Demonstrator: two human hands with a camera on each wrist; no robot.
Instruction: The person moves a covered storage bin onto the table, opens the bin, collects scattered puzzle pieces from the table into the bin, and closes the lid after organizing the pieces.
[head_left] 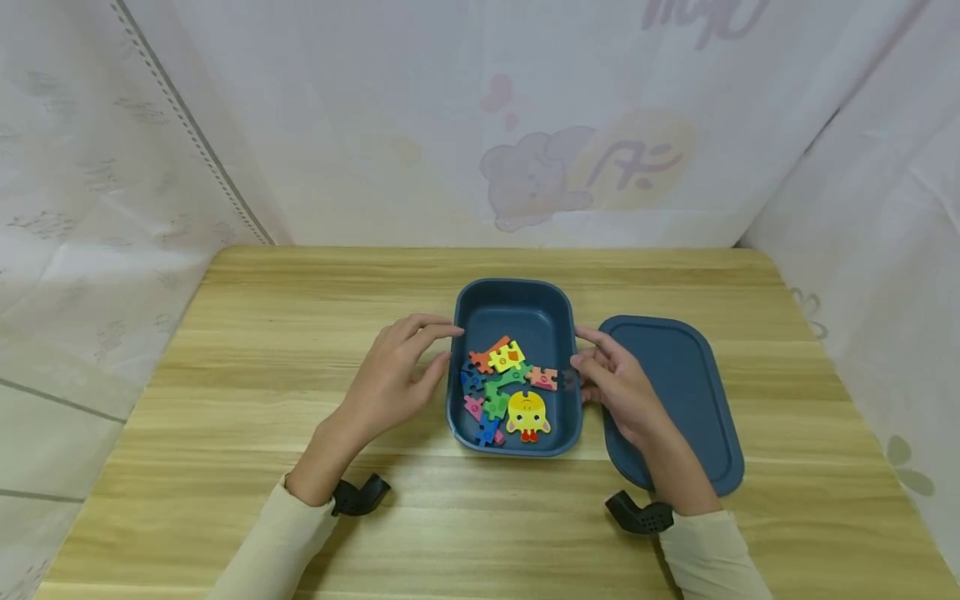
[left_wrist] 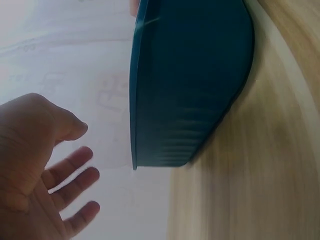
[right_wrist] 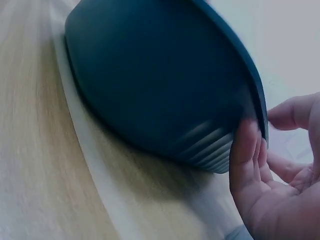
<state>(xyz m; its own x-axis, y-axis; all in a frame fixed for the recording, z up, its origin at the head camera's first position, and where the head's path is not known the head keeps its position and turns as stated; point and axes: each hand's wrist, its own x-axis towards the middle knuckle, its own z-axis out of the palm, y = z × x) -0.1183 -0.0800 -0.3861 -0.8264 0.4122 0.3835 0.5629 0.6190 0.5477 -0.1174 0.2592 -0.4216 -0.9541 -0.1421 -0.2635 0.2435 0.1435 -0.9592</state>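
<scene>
A dark blue plastic box (head_left: 513,323) stands uncovered at mid-table. Colourful jigsaw pieces (head_left: 497,406), some with numbers, lie heaped in its near half beside a yellow animal-head piece (head_left: 527,413). My right hand (head_left: 618,383) pinches the box's right rim; in the right wrist view, thumb and fingers lie on either side of the edge. At the left side, my left hand (head_left: 393,371) has its fingers spread and extended toward the rim. The left wrist view shows that hand's fingers (left_wrist: 75,190) loosely parted, with a gap before the box wall (left_wrist: 190,75).
The matching blue lid (head_left: 675,375) lies flat to the right of the box, partly under my right forearm. Pale printed curtains (head_left: 375,125) hang behind and on both sides of the wooden table (head_left: 300,292). A black wrist device (head_left: 360,496) sits on each arm.
</scene>
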